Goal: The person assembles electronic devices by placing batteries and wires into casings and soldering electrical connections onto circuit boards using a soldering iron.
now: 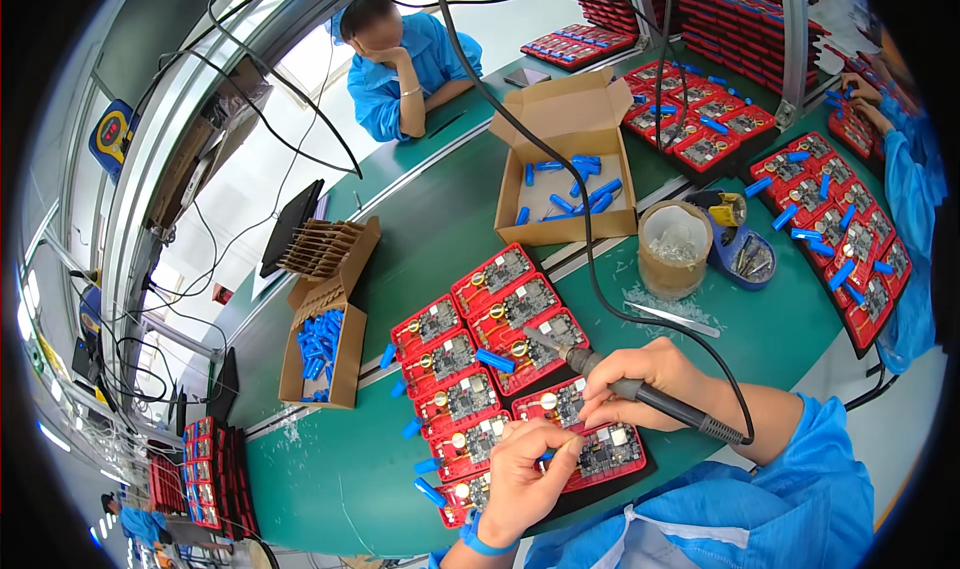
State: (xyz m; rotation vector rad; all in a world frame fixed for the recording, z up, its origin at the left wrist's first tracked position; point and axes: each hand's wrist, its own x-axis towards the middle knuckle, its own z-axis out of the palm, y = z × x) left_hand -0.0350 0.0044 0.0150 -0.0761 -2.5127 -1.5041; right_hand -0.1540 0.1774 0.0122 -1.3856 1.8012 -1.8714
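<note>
My right hand (655,381) grips a soldering iron (690,417) with a dark handle; its tip points up and left over the boards. My left hand (525,474) is pinched closed over the near part of a panel of red trays (437,364). What its fingertips hold is too small or hidden to name. A bit of blue shows beside its fingers. Each red tray carries a circuit board (610,449) with small parts. A blue cylindrical battery (495,361) lies across the panel's middle, and several more stick out along its left edge.
Open boxes of blue batteries stand left (345,369) and behind (510,209). At right are a brown tub (675,279), a blue dish (750,259), tweezers (675,319) and more tray panels (830,219). The iron's cable (590,239) hangs across. One person sits opposite, another works at right.
</note>
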